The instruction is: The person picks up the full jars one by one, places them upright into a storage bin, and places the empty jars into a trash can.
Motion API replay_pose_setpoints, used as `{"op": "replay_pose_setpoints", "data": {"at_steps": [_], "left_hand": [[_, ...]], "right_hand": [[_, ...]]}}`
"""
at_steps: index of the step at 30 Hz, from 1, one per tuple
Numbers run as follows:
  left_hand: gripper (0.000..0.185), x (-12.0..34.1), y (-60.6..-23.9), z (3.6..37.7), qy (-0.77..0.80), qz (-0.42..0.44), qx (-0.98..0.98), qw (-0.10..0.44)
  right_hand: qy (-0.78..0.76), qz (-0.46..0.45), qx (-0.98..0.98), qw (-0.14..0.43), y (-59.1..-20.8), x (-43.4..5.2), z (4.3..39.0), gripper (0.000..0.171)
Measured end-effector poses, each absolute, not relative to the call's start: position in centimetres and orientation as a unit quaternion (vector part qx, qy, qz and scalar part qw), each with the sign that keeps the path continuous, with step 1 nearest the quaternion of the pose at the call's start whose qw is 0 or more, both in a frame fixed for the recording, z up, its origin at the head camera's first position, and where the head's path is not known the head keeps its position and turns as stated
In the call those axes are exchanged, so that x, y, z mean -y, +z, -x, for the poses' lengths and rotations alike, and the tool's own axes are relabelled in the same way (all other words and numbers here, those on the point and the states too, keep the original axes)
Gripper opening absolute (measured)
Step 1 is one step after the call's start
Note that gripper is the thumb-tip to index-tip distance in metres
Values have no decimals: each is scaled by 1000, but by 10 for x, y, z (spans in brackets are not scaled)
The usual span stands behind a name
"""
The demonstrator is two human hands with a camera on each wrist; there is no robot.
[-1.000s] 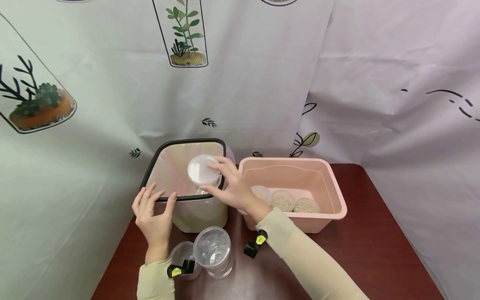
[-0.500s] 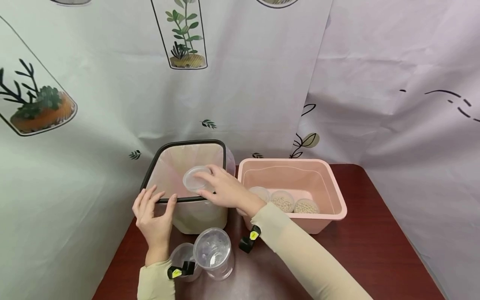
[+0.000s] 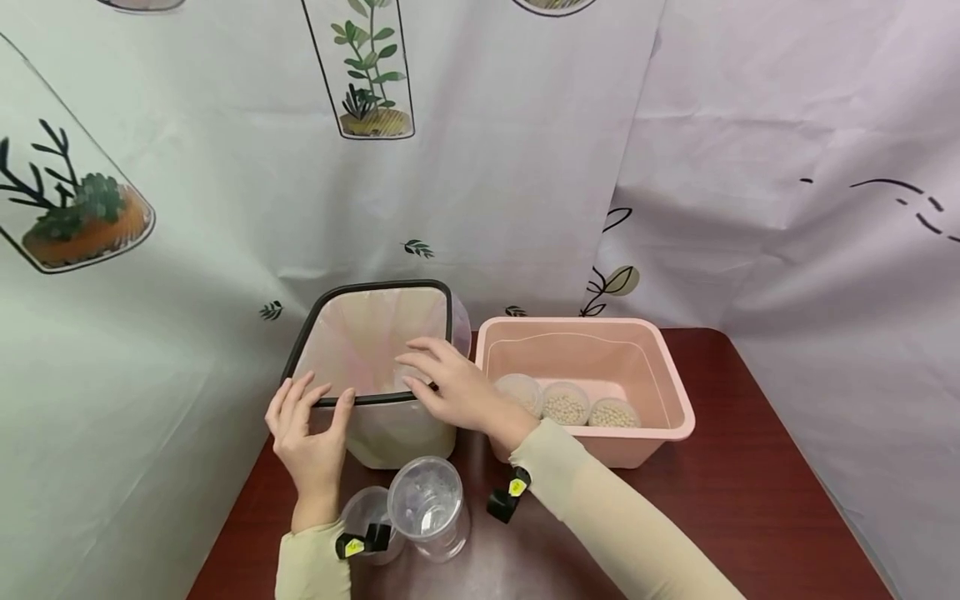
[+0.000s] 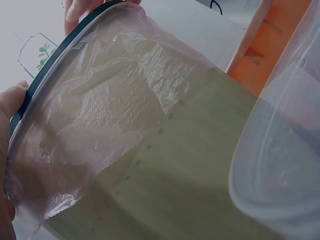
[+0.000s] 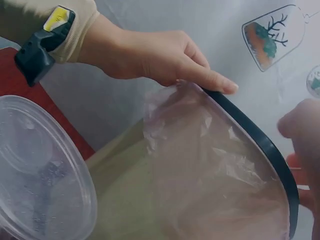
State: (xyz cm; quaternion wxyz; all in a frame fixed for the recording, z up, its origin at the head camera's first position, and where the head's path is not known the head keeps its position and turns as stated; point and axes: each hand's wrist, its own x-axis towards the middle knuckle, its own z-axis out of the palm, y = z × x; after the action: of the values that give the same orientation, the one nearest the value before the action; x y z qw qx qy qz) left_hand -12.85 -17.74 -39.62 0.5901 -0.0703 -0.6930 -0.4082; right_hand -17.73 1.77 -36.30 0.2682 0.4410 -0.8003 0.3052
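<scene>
A tall bin with a black rim [image 3: 371, 285] and a pink plastic liner [image 3: 360, 342] stands at the back left of the table. My left hand [image 3: 311, 398] rests against its front left corner, fingers straight up the side, thumb on the rim [image 5: 260, 142]. My right hand [image 3: 422, 368] hovers over the bin's front right corner with fingers spread and nothing in it. The wrist views show the liner [image 4: 125, 100] up close and my left hand [image 5: 165, 55] on the rim. What lies inside the bin is hidden.
A pink tub [image 3: 675, 392] to the right of the bin holds three lidded cups of pale beads [image 3: 566, 402]. Two empty clear cups [image 3: 427, 504] stand at the table's front, by my left wrist. Printed curtains hang close behind. The dark red table [image 3: 750, 500] extends right.
My right hand lowered a clear lidded cup into the bin and let it go; the cup is out of sight now. The left hand stayed on the rim.
</scene>
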Motion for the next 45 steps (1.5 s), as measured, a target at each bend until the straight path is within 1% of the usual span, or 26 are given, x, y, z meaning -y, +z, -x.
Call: {"op": "replay_pose_setpoints", "data": {"at_steps": [5,10,18,31,34,45], "left_hand": [[30,185,-404,137,-404,69,698,587],[32,195,-417,144,-403,68,706,578],[34,196,-424,143,-405,65,715,567],[34,194,-423,145,-402,56,708,577],[34,192,-420,144,-402,56,705,581],[33,185,-411,138,-403,55,704,582]], "right_hand": [[308,-459,756,351,-359,-19,173,27],[324,-475,722,384,-358,-22,160,27],[318,-528,653,440,-369,-27,138,28],[310,-530,658,437,-392,-32,115,36],[317,-528,666,422,-401,-33,112,38],[352,-537,681,354,-437,-35,103,37]]}}
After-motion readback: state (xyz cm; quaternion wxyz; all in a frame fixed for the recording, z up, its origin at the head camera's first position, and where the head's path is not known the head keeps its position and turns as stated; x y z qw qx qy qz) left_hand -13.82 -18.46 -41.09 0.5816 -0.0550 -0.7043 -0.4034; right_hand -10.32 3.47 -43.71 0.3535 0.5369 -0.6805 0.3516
